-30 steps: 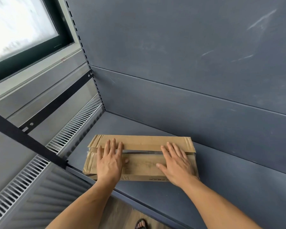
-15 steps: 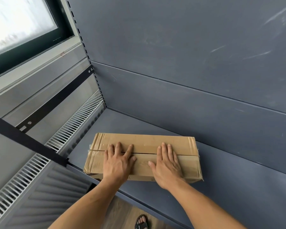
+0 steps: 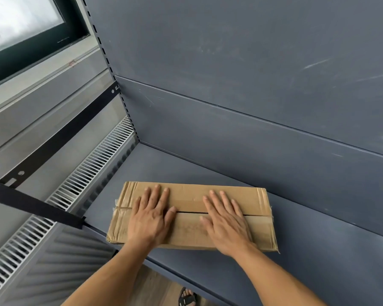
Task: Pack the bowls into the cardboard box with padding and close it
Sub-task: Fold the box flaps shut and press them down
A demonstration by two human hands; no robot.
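We lay the cardboard box (image 3: 187, 196) on the dark grey shelf (image 3: 318, 250), near its left front corner and apart from the back panel (image 3: 252, 151). Both top flaps are folded down and meet along a narrow seam running the length of the box; its contents are hidden. Our left hand (image 3: 149, 219) rests flat across the seam, fingers straight and spread. Our right hand (image 3: 226, 221) rests flat beside it, fingers straight, also across the seam. A slotted vent grille (image 3: 86, 173) runs left of the shelf.
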